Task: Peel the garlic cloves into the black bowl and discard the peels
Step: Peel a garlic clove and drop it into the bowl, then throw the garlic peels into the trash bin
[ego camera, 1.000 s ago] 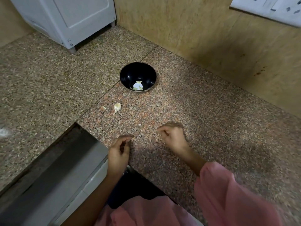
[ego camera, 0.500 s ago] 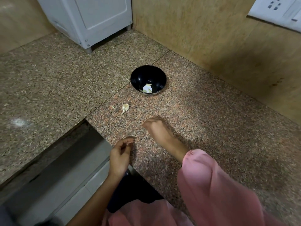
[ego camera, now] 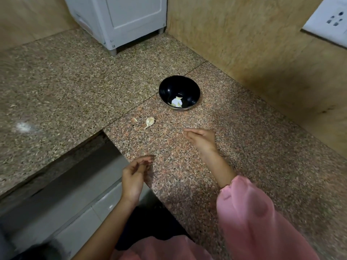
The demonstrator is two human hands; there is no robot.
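Both hands low over the counter, on the near side of the black bowl.
The left hand curls its fingers toward the thumb and the right hand bunches its fingertips; I cannot tell whether either pinches anything. A garlic clove lies between the black bowl and the hands, a smaller scrap just beside it, and pale pieces sit inside the bowl.

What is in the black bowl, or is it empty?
Not empty: the bowl holds a few pale garlic bits at its bottom. Cloves or peels, I cannot tell.
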